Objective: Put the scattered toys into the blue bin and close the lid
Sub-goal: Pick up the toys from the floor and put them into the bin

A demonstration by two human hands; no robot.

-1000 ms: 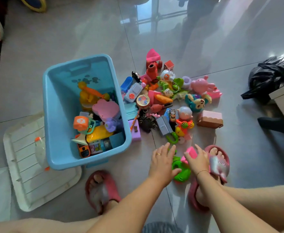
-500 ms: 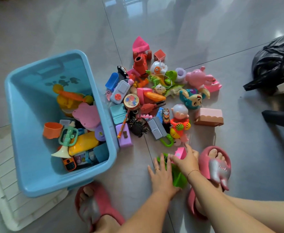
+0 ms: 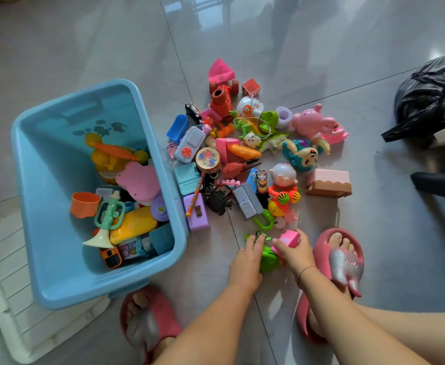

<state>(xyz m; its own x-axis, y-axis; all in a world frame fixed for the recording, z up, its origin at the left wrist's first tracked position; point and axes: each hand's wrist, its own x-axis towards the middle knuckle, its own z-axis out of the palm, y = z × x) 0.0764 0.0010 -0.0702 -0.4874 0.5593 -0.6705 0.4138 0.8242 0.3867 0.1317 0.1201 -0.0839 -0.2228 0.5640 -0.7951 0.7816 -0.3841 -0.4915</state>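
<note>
**Both hands down at the near edge of the toy pile**

The blue bin [image 3: 98,291] stands open on the tiled floor [image 3: 389,233] at about 9 o'clock. It is partly filled: an orange cup [image 3: 84,205], a mint-green trumpet [image 3: 108,219] and a yellow toy [image 3: 134,225] lie among the things in it. Its white lid [image 3: 18,306] lies flat on the floor at 7 to 8 o'clock, partly under the bin's near corner.

The pile of toys [image 3: 242,154] is spread just beside the bin's right wall, from the middle out toward 1 o'clock. A pink pig [image 3: 309,119] lies at its far right edge.

At 5 to 6 o'clock, the left hand [image 3: 246,262] rests on a green toy [image 3: 268,260]. Its fingers reach forward over the toy, fairly straight, with no plain grip. Just beside it, at its 3 o'clock, the right hand [image 3: 296,252] grips a pink block [image 3: 289,238], with fingers and thumb curled round it. The block is low, touching or just above the green toy.

A foot in a pink slipper [image 3: 345,262] stands at 4 o'clock. A black bag [image 3: 431,101] lies at 2 o'clock.
</note>
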